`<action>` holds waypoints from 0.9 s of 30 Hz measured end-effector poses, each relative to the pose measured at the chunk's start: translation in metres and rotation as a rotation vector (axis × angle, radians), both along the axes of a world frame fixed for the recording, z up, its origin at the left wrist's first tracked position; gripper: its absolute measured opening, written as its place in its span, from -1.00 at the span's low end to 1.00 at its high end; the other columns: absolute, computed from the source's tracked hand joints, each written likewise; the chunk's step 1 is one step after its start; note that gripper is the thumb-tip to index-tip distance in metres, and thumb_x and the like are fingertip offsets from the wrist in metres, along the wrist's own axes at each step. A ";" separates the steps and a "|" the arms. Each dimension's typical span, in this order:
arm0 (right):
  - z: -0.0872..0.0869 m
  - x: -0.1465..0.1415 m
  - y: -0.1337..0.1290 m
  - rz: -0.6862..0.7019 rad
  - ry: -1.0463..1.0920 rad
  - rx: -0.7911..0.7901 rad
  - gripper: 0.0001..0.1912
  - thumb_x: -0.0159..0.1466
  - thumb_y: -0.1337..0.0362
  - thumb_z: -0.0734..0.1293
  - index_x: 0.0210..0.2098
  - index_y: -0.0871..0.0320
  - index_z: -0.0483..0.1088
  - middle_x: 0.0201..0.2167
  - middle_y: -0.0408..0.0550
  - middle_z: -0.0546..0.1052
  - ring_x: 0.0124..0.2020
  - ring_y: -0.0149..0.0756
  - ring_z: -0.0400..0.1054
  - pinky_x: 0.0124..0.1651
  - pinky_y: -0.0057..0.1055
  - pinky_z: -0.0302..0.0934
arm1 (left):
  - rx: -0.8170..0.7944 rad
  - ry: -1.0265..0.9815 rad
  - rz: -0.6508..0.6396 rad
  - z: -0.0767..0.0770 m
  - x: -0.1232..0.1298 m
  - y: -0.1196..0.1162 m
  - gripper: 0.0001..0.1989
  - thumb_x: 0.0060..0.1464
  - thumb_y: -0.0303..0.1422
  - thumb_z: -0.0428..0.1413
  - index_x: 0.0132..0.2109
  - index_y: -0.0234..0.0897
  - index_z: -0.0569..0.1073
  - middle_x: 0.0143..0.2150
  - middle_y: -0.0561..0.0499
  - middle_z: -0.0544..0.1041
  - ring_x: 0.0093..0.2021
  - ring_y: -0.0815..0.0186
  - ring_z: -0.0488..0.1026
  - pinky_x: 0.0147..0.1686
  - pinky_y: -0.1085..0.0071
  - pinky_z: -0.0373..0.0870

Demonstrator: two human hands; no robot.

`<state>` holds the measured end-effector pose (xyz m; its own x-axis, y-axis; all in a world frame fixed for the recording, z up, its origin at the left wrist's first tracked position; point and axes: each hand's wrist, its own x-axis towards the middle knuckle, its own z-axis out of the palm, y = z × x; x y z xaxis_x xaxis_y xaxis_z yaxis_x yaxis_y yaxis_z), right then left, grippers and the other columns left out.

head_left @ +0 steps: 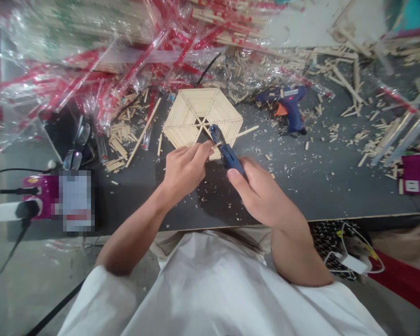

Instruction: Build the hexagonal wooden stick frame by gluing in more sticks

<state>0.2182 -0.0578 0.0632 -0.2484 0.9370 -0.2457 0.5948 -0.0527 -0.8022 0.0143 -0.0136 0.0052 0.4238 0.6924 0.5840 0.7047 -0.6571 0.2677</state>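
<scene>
A hexagonal panel of thin pale wooden sticks, with spokes meeting at a small gap in its middle, lies on the dark table. My right hand is closed around blue-handled pliers, whose jaws reach over the panel's near side. Beside those jaws, my left hand is closed, its fingers pinched at the panel's near edge. Whatever is between those fingertips is too small and hidden to make out. One loose stick pokes out by the panel's right corner.
A blue glue gun lies right of the panel. Stick offcuts and plastic wrappers cover the table's back. Glasses, a phone-like device with a blurred screen and a plugged power strip sit left.
</scene>
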 end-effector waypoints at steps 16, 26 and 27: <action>0.003 0.000 0.001 0.021 -0.015 -0.012 -0.52 0.55 -0.06 0.11 0.12 0.12 0.43 -0.04 0.15 0.54 0.03 0.00 0.44 0.16 -0.03 0.33 | -0.112 -0.010 0.008 -0.003 -0.001 -0.003 -0.70 0.42 -0.55 -0.09 0.03 -0.32 0.53 -0.32 0.01 0.69 -0.40 0.37 0.59 -0.40 0.44 0.35; 0.005 0.000 0.003 0.035 -0.020 -0.015 -0.52 0.55 -0.04 0.10 0.15 0.13 0.43 -0.01 0.16 0.56 0.04 0.01 0.44 0.19 -0.01 0.32 | -0.125 0.003 0.020 -0.003 -0.001 -0.003 -0.71 0.45 -0.52 -0.08 0.05 -0.32 0.54 -0.30 0.02 0.69 -0.38 0.39 0.60 -0.41 0.46 0.32; 0.006 0.000 0.003 0.037 -0.019 -0.013 -0.53 0.55 -0.04 0.10 0.14 0.12 0.44 -0.02 0.16 0.56 0.03 0.01 0.44 0.19 -0.01 0.32 | -0.121 0.003 0.017 -0.002 -0.001 -0.003 -0.71 0.45 -0.52 -0.08 0.05 -0.32 0.53 -0.31 0.02 0.69 -0.38 0.39 0.60 -0.41 0.46 0.32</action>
<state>0.2183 -0.0545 0.0687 -0.2782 0.9240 -0.2624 0.6114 -0.0403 -0.7903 0.0131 -0.0167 0.0027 0.4134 0.7645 0.4946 0.7164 -0.6083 0.3416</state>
